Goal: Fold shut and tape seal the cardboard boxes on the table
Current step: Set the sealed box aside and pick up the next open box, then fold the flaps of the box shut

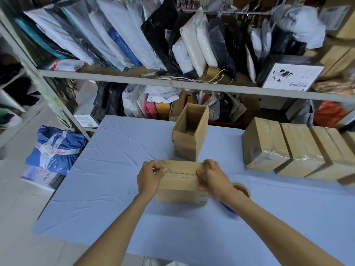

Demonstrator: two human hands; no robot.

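Left hand [148, 177]: grip closed on the left end of the near cardboard box [180, 175], fingers curled over the top flap's edge. Right hand [212, 178]: grip closed on the box's right end, fingers bent over the top, thumb against the near side. Both grips are narrow and pinch cardboard only.

Pose: both forearms reach forward from the bottom of the view and converge on the box. Wrists roughly level, backs of the hands up.

The box sits at mid-worktop [115, 169] on the blue cover. Its top flap is folded flat, printed side up.

Counts:
- One open box [189, 135], just behind the held one, flaps standing up.
- Sealed boxes [263, 144] in a row at right, touching side by side under glossy tape. At least four, the last cut off by the frame edge.
- One tape roll [243, 189] lies beside the right wrist, partly hidden by it.
- One blue object [227, 207] under the right forearm, kind unclear.

Behind the worktop, a shelf [134, 79] carries bagged parcels.
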